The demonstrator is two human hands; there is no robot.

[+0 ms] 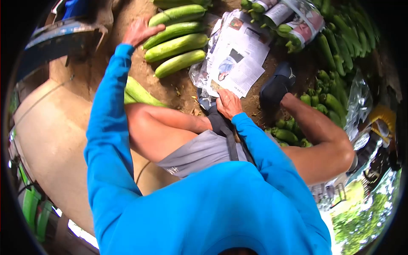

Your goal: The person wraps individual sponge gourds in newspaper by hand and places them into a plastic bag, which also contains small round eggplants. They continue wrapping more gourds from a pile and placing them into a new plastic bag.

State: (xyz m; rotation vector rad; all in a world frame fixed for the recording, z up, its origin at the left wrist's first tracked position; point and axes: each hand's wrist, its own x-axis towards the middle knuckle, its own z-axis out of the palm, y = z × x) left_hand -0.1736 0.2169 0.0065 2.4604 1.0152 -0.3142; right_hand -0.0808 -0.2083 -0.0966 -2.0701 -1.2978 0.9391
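My left hand [139, 32] is at the left ends of a row of long green cucumbers [176, 47] lying on the dirt floor. Its thumb is stretched out toward one cucumber and apart from the other fingers, which are partly hidden; it seems to touch the row without gripping. A stack of printed newspaper sheets [242, 55] lies right of the row, over some clear plastic. At the stack's near edge, my right hand [229, 103] has its fingers closed on the newspaper.
A bundle of cucumbers wrapped in newspaper and plastic [293, 19] lies at the upper right. Piles of green vegetables [327, 100] stand along the right side. More cucumbers [142, 92] lie by my left knee. A shoe [277, 84] is beside the newspaper.
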